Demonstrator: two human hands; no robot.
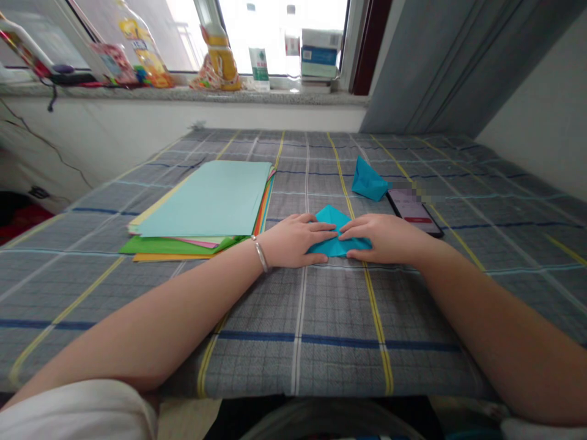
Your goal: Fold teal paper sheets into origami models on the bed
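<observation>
a: so what are the fingers doing here?

b: the left hand's fingers [316, 227] and the right hand's fingers [355, 228] lie flat and close together, narrow, tips almost meeting, pressing down on a folded teal paper [334, 247]. it sits on the checked grey bedsheet [321, 324], right between the left hand [293, 241] and the right hand [385, 238].

a: and around the hands?

b: silver bangle [261, 254] on the left wrist. just left of that hand there's a stack of coloured paper [204, 198], pale aqua on top. a smartphone [410, 211] lies just past the right hand, and a second folded teal paper [369, 181] sits to its left, farther off. bottles crowd the far windowsill [183, 95].
</observation>
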